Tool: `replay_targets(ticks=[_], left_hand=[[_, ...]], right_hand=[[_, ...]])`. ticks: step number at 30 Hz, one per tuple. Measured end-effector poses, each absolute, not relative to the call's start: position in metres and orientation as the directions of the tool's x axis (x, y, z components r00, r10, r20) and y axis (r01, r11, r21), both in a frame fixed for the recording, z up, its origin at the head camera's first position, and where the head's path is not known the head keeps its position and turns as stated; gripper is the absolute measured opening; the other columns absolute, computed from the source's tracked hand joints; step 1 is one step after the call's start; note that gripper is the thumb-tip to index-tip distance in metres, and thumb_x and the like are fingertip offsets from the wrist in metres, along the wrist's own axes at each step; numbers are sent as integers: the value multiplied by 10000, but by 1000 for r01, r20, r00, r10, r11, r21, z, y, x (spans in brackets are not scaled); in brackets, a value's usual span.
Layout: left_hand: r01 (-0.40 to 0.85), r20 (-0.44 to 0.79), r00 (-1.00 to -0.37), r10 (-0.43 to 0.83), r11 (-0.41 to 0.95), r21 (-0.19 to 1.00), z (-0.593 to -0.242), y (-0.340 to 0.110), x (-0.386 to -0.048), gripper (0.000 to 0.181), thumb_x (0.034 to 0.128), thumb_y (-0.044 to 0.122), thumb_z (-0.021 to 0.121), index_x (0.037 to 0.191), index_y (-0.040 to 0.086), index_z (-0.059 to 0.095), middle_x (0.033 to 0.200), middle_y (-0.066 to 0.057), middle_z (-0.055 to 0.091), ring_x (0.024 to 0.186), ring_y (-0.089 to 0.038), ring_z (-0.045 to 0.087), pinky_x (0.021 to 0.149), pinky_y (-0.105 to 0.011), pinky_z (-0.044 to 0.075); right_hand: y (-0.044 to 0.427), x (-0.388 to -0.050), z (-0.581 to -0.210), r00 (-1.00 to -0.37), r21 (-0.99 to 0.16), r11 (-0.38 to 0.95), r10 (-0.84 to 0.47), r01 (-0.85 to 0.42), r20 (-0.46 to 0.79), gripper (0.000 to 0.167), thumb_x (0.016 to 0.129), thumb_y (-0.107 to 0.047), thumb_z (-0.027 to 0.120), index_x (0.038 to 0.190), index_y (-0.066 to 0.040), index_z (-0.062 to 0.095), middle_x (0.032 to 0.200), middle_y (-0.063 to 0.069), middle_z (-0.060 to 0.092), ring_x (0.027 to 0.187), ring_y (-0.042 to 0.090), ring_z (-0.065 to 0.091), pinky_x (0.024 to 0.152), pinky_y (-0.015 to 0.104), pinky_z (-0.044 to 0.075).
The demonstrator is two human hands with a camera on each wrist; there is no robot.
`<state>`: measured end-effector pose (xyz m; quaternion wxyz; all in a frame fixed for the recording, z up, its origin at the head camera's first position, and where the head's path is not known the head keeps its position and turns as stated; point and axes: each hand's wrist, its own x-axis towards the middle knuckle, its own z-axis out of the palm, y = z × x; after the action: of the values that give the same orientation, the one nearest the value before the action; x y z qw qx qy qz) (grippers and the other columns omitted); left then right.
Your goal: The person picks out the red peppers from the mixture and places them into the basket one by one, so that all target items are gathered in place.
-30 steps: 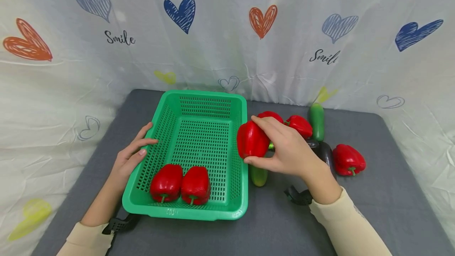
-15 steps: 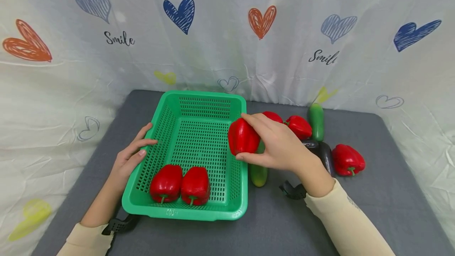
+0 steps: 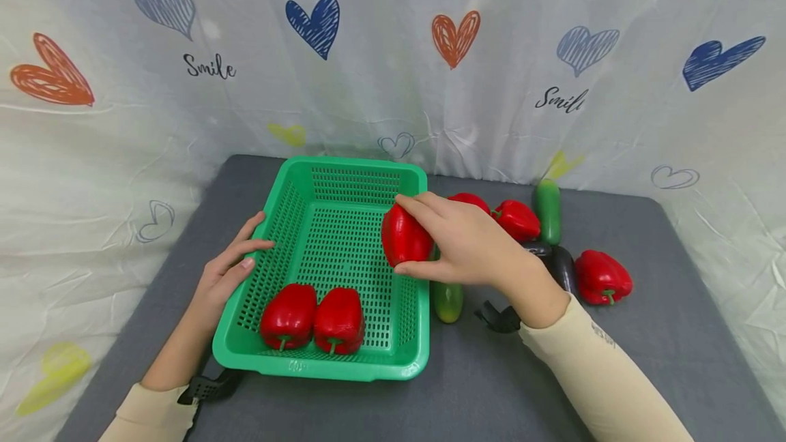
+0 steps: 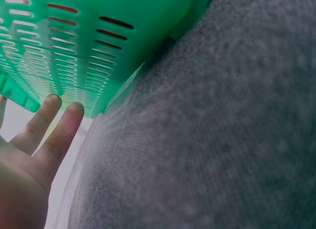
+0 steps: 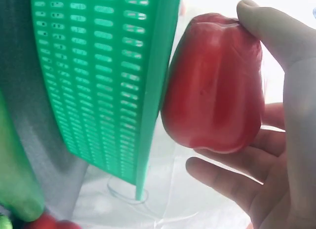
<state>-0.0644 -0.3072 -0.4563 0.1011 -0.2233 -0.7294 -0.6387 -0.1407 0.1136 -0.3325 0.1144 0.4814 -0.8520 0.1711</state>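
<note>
My right hand [image 3: 469,241] holds a red bell pepper [image 3: 406,236] between thumb and fingers, above the right rim of the green basket [image 3: 319,368]. In the right wrist view, that bell pepper [image 5: 215,86] appears beside the basket's perforated wall [image 5: 98,76], the thumb at one end. Two more red bell peppers, a left one [image 3: 288,316] and a right one [image 3: 339,320], lie inside at the near end. My left hand [image 3: 227,275] rests on the basket's left rim. Fairly straight fingers [image 4: 61,133] lie by its outer wall in the left wrist view.
Right of the basket lie a cucumber [image 3: 448,302], partly hidden by the right hand, and another cucumber [image 3: 548,210] farther back. Dark eggplants [image 3: 561,268] and several red bell peppers [image 3: 603,277] are around them. A white printed curtain [image 3: 368,87] hangs behind the grey table [image 3: 491,387].
My right hand has carried the red bell pepper leftward, from beside the basket's right rim to over it. The left hand and the basket have stayed in place.
</note>
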Motion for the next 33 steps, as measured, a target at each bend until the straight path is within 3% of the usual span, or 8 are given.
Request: replay_targets(ticks=[5, 11, 17, 33], left_hand=[[465, 441, -874, 202, 92, 880, -456, -307, -65, 349, 1076, -94, 412, 1346, -168, 619, 1778, -211, 269, 1667, -254, 199, 1224, -282, 273], [475, 450, -870, 203, 99, 874, -456, -306, -65, 351, 1072, -100, 408, 1344, -167, 620, 1775, -215, 272, 1667, -255, 200, 1227, -282, 268], [476, 450, -870, 202, 104, 873, -454, -306, -64, 353, 1070, -103, 409, 1345, -169, 620, 1773, -218, 276, 1667, -256, 205, 1232, -283, 267], [486, 460, -863, 209, 97, 868, -450, -304, -65, 352, 1072, -96, 401, 1338, -179, 617, 1771, -206, 290, 1669, -247, 192, 1223, -269, 263]], right_hand=[[105, -145, -331, -481, -154, 456, -811, -876, 334, 891, 938, -640, 766, 1569, -51, 545, 1365, 43, 665, 1091, 143, 662, 834, 358, 605], [96, -151, -331, -494, -148, 472, -825, -869, 273, 901, 954, -663, 740, 1581, -48, 540, 1368, 48, 654, 1016, 131, 667, 812, 326, 594], [87, -157, -326, -526, -169, 499, -822, -850, 220, 908, 955, -676, 727, 1603, -73, 524, 1391, 30, 641, 1037, 130, 667, 801, 328, 600], [57, -156, -312, -528, -144, 508, -825, -849, 202, 908, 964, -686, 710, 1612, -79, 515, 1390, 23, 647, 1133, 135, 649, 845, 318, 591]])
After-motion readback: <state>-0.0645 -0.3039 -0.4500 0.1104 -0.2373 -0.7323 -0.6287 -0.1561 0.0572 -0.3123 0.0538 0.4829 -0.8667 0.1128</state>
